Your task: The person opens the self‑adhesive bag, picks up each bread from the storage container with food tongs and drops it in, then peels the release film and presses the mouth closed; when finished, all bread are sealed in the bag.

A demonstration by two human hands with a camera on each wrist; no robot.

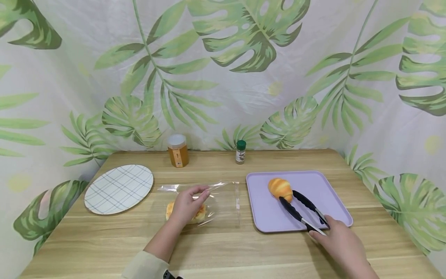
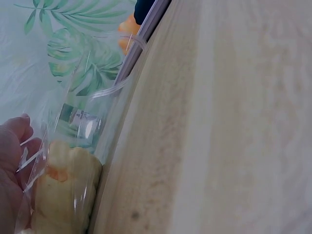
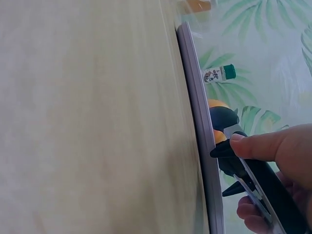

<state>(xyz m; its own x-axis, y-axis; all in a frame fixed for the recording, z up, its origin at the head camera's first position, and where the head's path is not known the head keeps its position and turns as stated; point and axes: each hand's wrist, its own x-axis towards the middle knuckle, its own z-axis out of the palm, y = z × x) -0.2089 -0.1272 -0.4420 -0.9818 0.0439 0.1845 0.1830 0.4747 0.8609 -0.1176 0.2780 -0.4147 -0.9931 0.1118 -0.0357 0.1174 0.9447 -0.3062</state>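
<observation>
In the head view, my left hand (image 1: 188, 203) is over a clear plastic bag (image 1: 223, 209) and pinches its film, which creases by the fingers (image 2: 19, 127) in the left wrist view. A pale, browned-top bread (image 2: 68, 190) lies inside the bag, partly hidden by the hand. My right hand (image 1: 343, 242) grips black-and-silver tongs (image 1: 301, 213) by the handles. The tong tips straddle the near end of a golden ridged bread roll (image 1: 280, 188), which sits on a lilac tray (image 1: 327, 190). Whether the tips press on the roll, I cannot tell.
A white checked plate (image 1: 120, 190) lies at the left of the wooden table (image 1: 216, 252). At the back stand an amber jar (image 1: 178, 151) with a pale lid and a small green-capped shaker (image 1: 240, 152). Leaf-patterned cloth (image 1: 237, 97) hangs behind the table.
</observation>
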